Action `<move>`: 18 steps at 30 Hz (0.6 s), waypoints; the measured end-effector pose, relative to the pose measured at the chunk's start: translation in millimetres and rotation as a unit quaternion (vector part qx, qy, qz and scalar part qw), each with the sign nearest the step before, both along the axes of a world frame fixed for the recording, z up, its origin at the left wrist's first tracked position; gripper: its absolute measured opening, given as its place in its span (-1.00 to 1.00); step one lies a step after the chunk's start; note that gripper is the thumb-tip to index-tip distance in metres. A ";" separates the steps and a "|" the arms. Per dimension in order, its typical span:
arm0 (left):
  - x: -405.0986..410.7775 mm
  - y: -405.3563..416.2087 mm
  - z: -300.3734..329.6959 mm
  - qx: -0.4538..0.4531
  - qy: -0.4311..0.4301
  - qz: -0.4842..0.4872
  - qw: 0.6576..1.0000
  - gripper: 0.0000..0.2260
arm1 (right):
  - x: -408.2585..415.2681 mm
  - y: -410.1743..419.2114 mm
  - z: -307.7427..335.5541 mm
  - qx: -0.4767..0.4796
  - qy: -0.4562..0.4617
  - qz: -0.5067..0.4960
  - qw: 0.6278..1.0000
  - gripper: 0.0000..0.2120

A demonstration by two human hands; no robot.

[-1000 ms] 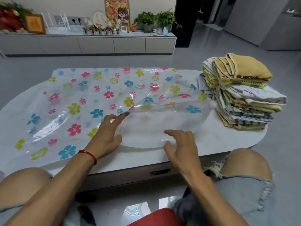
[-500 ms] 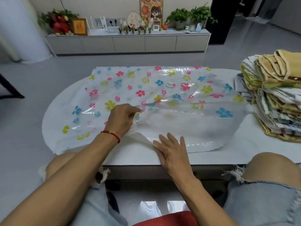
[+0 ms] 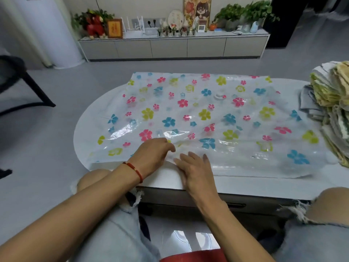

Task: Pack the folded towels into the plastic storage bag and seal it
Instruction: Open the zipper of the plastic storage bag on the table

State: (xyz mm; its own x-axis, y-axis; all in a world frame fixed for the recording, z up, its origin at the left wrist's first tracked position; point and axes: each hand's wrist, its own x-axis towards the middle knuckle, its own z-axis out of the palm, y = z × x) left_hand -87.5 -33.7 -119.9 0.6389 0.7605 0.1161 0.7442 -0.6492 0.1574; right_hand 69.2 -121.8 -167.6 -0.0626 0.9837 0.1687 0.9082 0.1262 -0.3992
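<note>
The plastic storage bag (image 3: pixel 198 118), clear and printed with pink, blue and yellow flowers, is spread flat across the white oval counter (image 3: pixel 264 186), its far edge lying along the counter's far side and its near edge stopping short of the counter's near rim, so that a bare white strip is left in front of it. The left hand (image 3: pixel 153 156) is laid on the near edge of the bag with its fingers curled down onto the plastic; whether the film is actually pinched cannot be told. The right hand (image 3: pixel 196 167) is placed just beside it, fingers nearly straight and pressed flat where the bag's edge meets the counter. A red bracelet (image 3: pixel 135 170) is worn on the left wrist. The folded towels (image 3: pixel 334 112) are stacked at the right end of the counter, touching the bag's right side and cut off by the frame edge. A small round valve (image 3: pixel 219 95) is seen on the bag's upper face, towards the far side. The left end of the counter is rounded, and open grey floor (image 3: pixel 47 129) is seen to its left and beyond it. Part of a dark chair frame (image 3: pixel 22 87) is visible at the left edge. A long low cabinet (image 3: pixel 170 48) is set against the far wall, with potted plants (image 3: pixel 245 14), a framed picture (image 3: pixel 114 28) and small ornaments on top. Bare knees in frayed denim are seen below the counter's near rim.
</note>
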 end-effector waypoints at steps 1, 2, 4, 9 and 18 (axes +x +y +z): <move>-0.8 8.1 2.6 0.013 -0.014 0.018 1.000 -0.70 | -0.4 -4.2 -2.5 0.000 -0.004 -0.007 1.000 -0.73; -1.8 17.8 7.2 0.025 -0.039 0.048 0.998 -0.69 | 0.3 -8.8 -4.8 -0.001 -0.009 -0.016 1.000 -0.74; -5.0 36.0 18.3 0.012 -0.141 0.126 0.982 -0.69 | 2.9 -18.5 -10.0 0.015 -0.013 -0.032 0.999 -0.77; -6.2 34.2 33.6 -0.142 -0.254 0.127 0.948 -0.70 | -16.4 -16.7 3.4 0.036 0.001 -0.071 0.997 -0.83; -39.4 -4.5 24.4 -0.020 0.020 -0.017 0.999 -0.74 | -34.3 14.8 13.0 0.045 0.035 0.018 0.998 -0.76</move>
